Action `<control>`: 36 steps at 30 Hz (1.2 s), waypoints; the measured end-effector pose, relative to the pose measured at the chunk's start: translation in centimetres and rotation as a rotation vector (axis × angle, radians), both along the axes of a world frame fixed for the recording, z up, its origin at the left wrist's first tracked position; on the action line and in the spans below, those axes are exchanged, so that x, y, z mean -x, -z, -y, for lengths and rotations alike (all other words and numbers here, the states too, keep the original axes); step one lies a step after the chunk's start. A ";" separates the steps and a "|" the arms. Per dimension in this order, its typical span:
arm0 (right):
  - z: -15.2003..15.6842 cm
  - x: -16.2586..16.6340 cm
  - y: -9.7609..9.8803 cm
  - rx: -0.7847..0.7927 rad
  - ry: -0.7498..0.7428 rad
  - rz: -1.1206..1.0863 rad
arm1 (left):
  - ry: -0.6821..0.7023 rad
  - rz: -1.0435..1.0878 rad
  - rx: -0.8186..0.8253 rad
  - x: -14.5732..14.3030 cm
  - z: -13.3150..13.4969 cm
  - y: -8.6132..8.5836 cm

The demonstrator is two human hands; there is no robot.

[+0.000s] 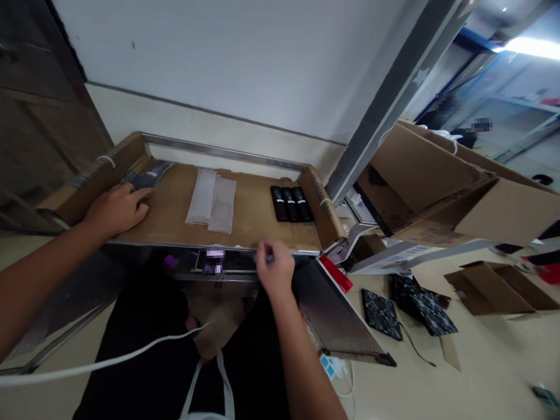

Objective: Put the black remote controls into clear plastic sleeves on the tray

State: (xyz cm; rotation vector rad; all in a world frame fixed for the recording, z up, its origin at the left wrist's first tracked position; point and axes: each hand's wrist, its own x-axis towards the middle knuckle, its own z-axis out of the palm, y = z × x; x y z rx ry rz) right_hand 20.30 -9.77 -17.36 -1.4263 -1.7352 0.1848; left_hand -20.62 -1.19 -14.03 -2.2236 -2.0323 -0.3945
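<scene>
My left hand (116, 208) rests on the left side of a cardboard-lined tray (252, 220), fingers curled over a dark shiny packet (149, 176) near the tray's left wall. My right hand (275, 266) is at the tray's front edge, fingers pinched on a small dark object I cannot make out. Two pale flat pouches (213, 203) lie side by side in the tray's middle. Three black oblong items (291, 203) sit in a row at the right end.
A metal frame post (395, 87) rises right of the tray. Open cardboard boxes (450, 190) stand at right, a smaller one (501, 285) on the floor beside black patterned packets (407, 303). A white strap (105, 360) crosses my lap. Wall behind.
</scene>
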 end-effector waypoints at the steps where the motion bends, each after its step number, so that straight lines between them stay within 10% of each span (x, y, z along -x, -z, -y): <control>1: -2.2 -0.4 -1.1 -0.028 0.097 0.065 | 0.019 -0.007 -0.050 0.1 0.3 0.0; 6: -10.4 -0.7 -2.9 0.088 0.384 0.393 | 0.117 0.088 -0.228 -1.2 2.2 -0.6; 11: -11.7 0.4 -2.1 0.176 0.535 0.450 | 0.362 0.338 -0.275 -5.9 2.5 -0.6; 18: -11.3 -0.1 -2.1 0.218 0.427 0.444 | 0.396 0.493 -0.234 -11.9 0.4 0.4; 36: -10.8 -0.9 -2.6 0.292 0.239 0.370 | 0.165 0.563 -0.271 -11.3 -0.3 2.7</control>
